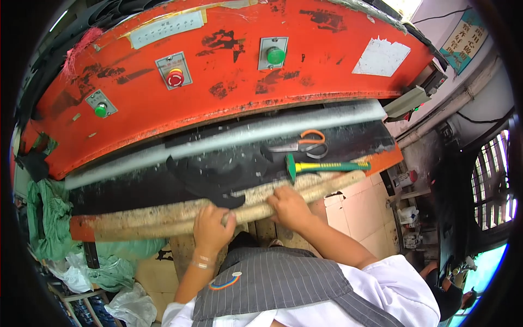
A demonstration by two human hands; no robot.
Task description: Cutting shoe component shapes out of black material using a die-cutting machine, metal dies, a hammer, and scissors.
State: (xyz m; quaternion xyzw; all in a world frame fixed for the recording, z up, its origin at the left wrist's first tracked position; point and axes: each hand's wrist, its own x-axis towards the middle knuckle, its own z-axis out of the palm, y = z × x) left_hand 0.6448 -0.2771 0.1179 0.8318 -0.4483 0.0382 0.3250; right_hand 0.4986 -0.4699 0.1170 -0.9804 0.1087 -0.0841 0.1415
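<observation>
A long, worn, pale board runs along the front of the red machine's bed. My left hand is closed over its front edge, thumb toward the right. Farther right, my right hand is curled over the same edge. Just beyond the right hand lies a hammer with a green head and a green and yellow handle. Scissors with orange and grey handles rest behind it. Black scraps of sheet material lie on the dark bed beyond my hands.
The red machine front carries green buttons and a red stop button. A whitish bar spans the bed. Green and clear plastic bags lie at lower left. Another person is at the lower right, near cluttered shelves.
</observation>
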